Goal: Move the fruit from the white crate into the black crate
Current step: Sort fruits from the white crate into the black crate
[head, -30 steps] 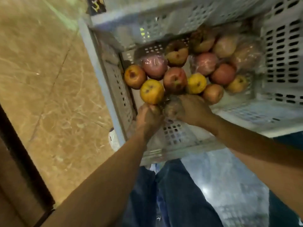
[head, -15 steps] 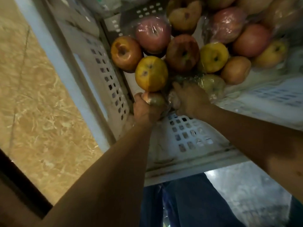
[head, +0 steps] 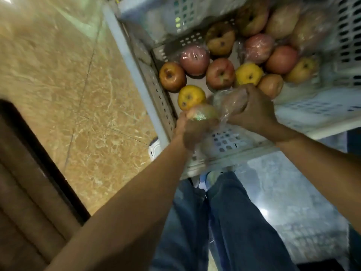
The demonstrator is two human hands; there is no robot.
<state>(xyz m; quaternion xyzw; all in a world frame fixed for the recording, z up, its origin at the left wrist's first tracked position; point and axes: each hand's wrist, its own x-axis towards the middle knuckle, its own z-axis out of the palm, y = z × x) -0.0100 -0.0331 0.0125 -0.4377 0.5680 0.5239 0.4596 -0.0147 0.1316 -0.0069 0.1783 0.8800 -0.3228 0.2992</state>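
The white crate [head: 240,159] holds several apples, red, yellow and brownish, some in clear plastic wrap. My left hand [head: 192,132] grips a wrapped apple [head: 202,112] at the crate's near left corner, just below a yellow apple [head: 191,97]. My right hand [head: 254,110] grips another plastic-wrapped apple [head: 229,101] beside it, in front of a red apple [head: 220,73]. Both held apples sit just above the crate floor. The black crate is out of view.
A tan marble floor [head: 58,75] lies left of the crate. A dark wooden edge [head: 29,173] runs along the lower left. My legs in blue jeans [head: 224,222] stand below the crate, and a shiny grey surface [head: 293,192] lies to the right.
Both hands have closed round wrapped apples and lifted them slightly off the pile. The camera has pulled back, so more of the crate and floor shows.
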